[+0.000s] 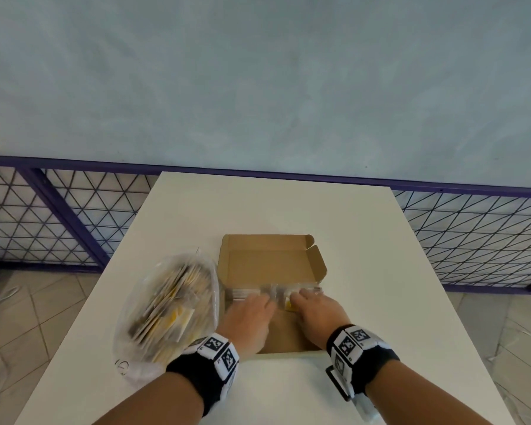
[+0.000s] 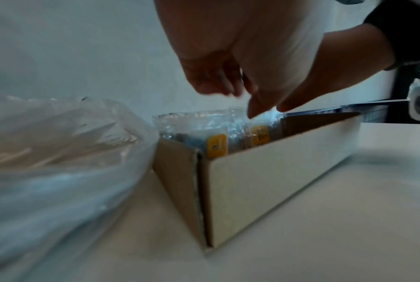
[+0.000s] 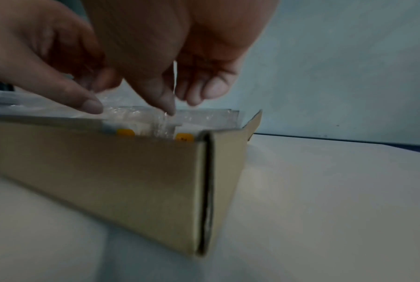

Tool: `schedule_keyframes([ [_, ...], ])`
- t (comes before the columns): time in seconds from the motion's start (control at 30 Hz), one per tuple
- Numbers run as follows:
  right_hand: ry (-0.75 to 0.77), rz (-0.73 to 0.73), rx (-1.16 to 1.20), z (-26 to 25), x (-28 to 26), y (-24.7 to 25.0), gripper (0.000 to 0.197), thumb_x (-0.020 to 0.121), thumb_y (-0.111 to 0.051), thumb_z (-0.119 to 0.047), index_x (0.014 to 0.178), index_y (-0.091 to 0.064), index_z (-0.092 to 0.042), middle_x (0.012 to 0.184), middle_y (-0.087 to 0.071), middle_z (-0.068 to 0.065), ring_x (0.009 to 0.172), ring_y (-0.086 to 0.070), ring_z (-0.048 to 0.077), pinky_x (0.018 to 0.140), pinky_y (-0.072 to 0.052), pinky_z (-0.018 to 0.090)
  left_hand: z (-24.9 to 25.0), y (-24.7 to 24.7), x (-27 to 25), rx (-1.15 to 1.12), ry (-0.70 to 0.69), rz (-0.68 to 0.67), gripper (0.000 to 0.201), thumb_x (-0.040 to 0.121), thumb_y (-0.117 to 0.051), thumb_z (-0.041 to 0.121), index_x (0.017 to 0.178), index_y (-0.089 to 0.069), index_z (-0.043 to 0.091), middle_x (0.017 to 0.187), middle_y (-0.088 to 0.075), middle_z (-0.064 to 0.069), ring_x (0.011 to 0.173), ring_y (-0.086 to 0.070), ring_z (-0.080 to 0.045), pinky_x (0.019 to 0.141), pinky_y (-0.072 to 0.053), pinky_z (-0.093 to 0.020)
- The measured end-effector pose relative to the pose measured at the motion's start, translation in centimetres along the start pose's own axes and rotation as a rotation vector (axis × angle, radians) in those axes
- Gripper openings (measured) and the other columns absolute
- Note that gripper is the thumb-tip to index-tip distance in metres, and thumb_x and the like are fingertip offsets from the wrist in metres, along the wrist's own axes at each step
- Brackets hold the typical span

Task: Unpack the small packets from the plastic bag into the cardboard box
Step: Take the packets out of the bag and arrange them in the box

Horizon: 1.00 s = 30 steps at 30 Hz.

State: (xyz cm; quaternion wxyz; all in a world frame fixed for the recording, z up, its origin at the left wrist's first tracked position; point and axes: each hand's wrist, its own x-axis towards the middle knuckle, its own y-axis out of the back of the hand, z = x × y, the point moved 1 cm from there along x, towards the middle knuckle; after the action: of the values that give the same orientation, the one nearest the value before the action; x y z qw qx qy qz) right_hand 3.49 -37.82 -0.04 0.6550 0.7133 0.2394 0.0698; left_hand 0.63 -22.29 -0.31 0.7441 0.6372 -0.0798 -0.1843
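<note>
The plastic bag [image 1: 169, 305] presses against the cardboard box's [image 1: 288, 332] left wall, closing that side. The raised lid [image 1: 270, 259] blocks the far side. The table [image 1: 396, 302] to the right lies open.

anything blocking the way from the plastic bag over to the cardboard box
Nothing visible does. The plastic bag lies against the left side of the cardboard box, whose lid stands folded back at the far side. Only the left hand and right hand, both over the packets inside, occupy the opening.
</note>
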Motion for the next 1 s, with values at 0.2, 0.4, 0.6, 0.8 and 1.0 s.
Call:
schedule_keyframes([
  [0.2, -0.06, -0.299, -0.071, 0.4, -0.2, -2.1, 0.033, 0.088, -0.044, -0.004, 0.12, -0.053, -0.008, 0.128, -0.051, 0.013, 0.111, -0.056, 0.03, 0.094, -0.048, 0.039, -1.3, -1.4, -0.1, 0.019, 0.233, -0.265, 0.046, 0.089, -0.044, -0.001, 0.135, -0.044, 0.006, 0.137, -0.042, -0.01, 0.124, -0.042, -0.027, 0.103, -0.041, -0.035],
  [0.4, -0.138, -0.225, -0.037, 0.0, -0.2, -2.7, 0.039, 0.084, -0.047, 0.001, 0.122, -0.051, -0.008, 0.126, -0.047, 0.011, 0.111, -0.055, 0.032, 0.092, -0.049, 0.038, -1.8, -1.3, 0.2, 0.015, 0.31, -0.259, 0.046, 0.088, -0.047, -0.003, 0.132, -0.043, 0.008, 0.134, -0.042, -0.009, 0.12, -0.042, -0.025, 0.098, -0.044, -0.034],
  [0.6, -0.159, 0.141, -0.094, -0.5, 0.4, -1.7, 0.074, 0.042, -0.08, -0.018, 0.111, -0.053, -0.015, 0.095, -0.066, 0.003, 0.08, -0.067, 0.024, 0.055, -0.055, 0.032, -1.0, -1.0, 0.2, -0.019, 0.258, -0.321, 0.049, 0.088, -0.044, -0.002, 0.135, -0.041, 0.009, 0.135, -0.042, -0.011, 0.125, -0.041, -0.028, 0.104, -0.04, -0.038],
  [0.8, -0.078, -0.046, -0.03, -0.9, 2.0, -1.8, 0.064, 0.095, -0.034, -0.008, 0.149, -0.005, -0.025, 0.156, -0.011, 0.003, 0.145, -0.008, 0.026, 0.116, -0.013, 0.048, -1.3, -1.3, 0.2, -0.061, 0.268, -0.324, 0.05, 0.088, -0.044, -0.001, 0.136, -0.039, 0.013, 0.135, -0.043, -0.01, 0.125, -0.042, -0.029, 0.103, -0.04, -0.037],
  [1.0, -0.075, -0.078, -0.071, -0.2, 2.3, -1.7, 0.081, 0.09, -0.041, -0.004, 0.146, 0.006, -0.038, 0.157, -0.006, 0.002, 0.144, -0.006, 0.031, 0.115, -0.01, 0.053, -1.8, -2.0, 0.5, -0.122, 0.283, -0.296, 0.056, 0.083, -0.05, -0.003, 0.135, -0.039, 0.016, 0.137, -0.041, -0.008, 0.122, -0.046, -0.029, 0.098, -0.043, -0.037],
])
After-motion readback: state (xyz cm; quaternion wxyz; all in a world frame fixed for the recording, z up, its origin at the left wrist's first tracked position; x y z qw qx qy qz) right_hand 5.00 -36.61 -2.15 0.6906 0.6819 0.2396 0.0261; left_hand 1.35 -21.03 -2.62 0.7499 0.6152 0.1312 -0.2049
